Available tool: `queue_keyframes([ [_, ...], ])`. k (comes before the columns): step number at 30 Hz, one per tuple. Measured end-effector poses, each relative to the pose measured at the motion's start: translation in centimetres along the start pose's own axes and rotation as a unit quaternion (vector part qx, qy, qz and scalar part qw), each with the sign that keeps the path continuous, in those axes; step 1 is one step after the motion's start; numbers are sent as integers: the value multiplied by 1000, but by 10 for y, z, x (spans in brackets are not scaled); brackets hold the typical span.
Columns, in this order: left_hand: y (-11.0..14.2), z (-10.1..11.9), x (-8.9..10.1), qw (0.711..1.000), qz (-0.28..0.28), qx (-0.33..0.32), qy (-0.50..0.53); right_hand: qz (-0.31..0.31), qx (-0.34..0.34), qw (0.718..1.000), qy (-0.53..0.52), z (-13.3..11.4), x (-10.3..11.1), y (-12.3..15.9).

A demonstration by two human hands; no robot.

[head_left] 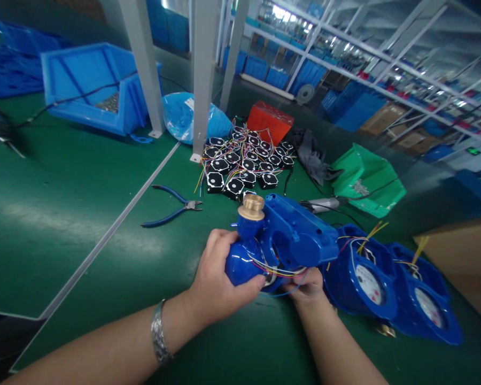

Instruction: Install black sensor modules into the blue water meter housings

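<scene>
My left hand (224,278) is wrapped round the rounded blue body of a water meter (242,262), whose threaded brass end (251,207) points up and away. The thumb lies by several thin coloured wires (274,271) that cross the meter. A blue plastic housing (300,230) sits on its right side, tilted. Beneath that housing my right hand (309,286) grips the meter from the lower right, its fingers partly hidden. Just to the right stand two more blue water meters, a nearer one (347,289) and a farther one (444,310), with round white dials and yellow wires.
Blue-handled cutters (172,206) lie left of the meter. Beyond it are several black wired modules (248,163), an orange box (269,122) and a green bin (369,182) with small metal parts. A blue bin (92,85), grey posts (204,80) and an electric screwdriver (323,205) also stand or lie around.
</scene>
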State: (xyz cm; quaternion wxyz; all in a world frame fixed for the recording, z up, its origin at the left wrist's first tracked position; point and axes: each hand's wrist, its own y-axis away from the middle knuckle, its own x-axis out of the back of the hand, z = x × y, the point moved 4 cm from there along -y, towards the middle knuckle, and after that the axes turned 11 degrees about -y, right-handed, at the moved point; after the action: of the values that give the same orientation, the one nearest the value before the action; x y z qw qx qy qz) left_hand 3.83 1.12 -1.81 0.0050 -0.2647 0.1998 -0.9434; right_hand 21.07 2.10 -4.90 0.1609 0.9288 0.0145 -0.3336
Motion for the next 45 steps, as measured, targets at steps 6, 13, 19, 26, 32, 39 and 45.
queue_keyframes([
  [6, 2, 2, 0, 998, 5, -53, -18, -6, -6, 1000, -23, 2, 7, 4],
  [13, 4, 4, 0, 995, 11, -91, -29, -13, -12, 999, -45, -1, -6, 16],
  [19, 5, 3, -2, 995, -3, -88, -41, -32, -18, 999, -36, -7, -20, 22],
  [26, -1, -5, -7, 998, -39, -47, 2, -70, -7, 997, 12, -7, -19, 16],
  [32, -7, -8, -7, 996, -69, 5, 53, -138, 9, 988, 65, -6, -19, 8],
  [39, -11, -14, -5, 985, -87, 116, 97, -97, 34, 991, 82, -7, -31, 13],
  [45, -14, -18, -10, 964, -115, 192, 140, -71, 33, 993, 85, -2, -26, 9],
])
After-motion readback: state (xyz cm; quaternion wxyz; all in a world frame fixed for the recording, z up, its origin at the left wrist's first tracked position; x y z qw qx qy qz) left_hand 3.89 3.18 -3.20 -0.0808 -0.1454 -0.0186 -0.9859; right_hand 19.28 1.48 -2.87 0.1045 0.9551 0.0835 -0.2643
